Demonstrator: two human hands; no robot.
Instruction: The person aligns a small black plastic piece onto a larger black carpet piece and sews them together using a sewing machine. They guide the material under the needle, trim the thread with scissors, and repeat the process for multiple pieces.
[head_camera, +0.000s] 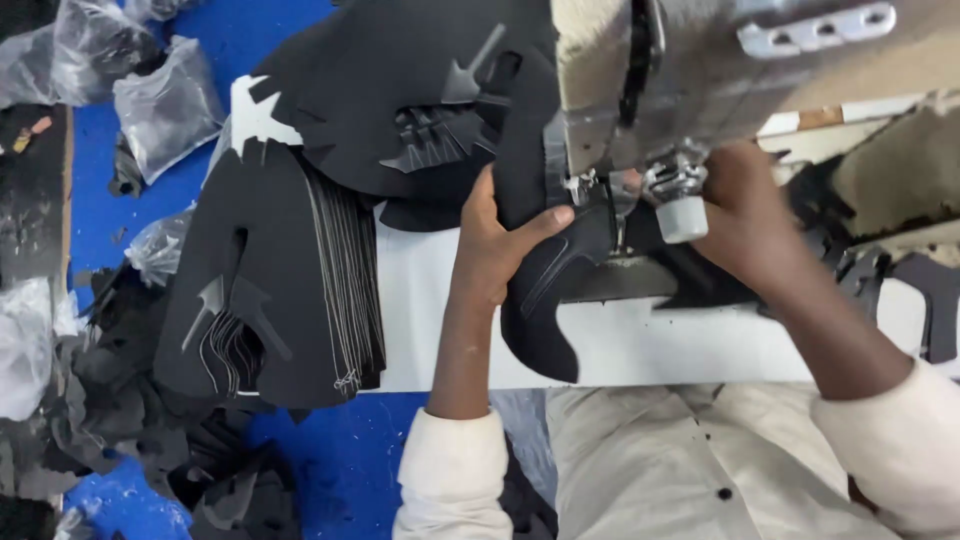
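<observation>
Item in hand, as I see it: black cut shoe piece (545, 290) under the sewing machine (650, 90) needle at 1 o'clock, pinched by my left hand (495, 245), right hand (745, 215) flat beside, grip unclear; stitching seemingly underway, black stack (270, 290) at 9 o'clock unsewn.

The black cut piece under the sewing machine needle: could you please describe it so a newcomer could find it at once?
Start at the grey sewing machine head over the white table. Below its needle lies the black cut piece, pressed by the left hand and steadied by the right hand. Unlike the stacked black pieces at the left, it lies single, drooping off the table's near edge.
</observation>
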